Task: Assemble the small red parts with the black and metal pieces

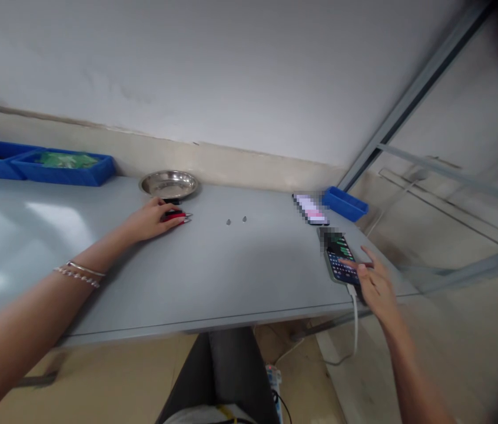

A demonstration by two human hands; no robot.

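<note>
My left hand rests on the table with its fingers closed around slim pens, red and black with silver tips pointing right. The palm and fingers hide most of their length. At the right, my right hand is open and holds nothing, its index finger stretched over the lit keyboard of a phone. That phone lies flat with a white cable plugged into its lower end. Two small silver cone-shaped pieces stand on the tabletop between my hands.
Behind my left hand is a round steel dish. Blue bins line the back left, one holding green packets. A second phone with a lit screen lies beside a small blue tray. A metal frame rises at the right.
</note>
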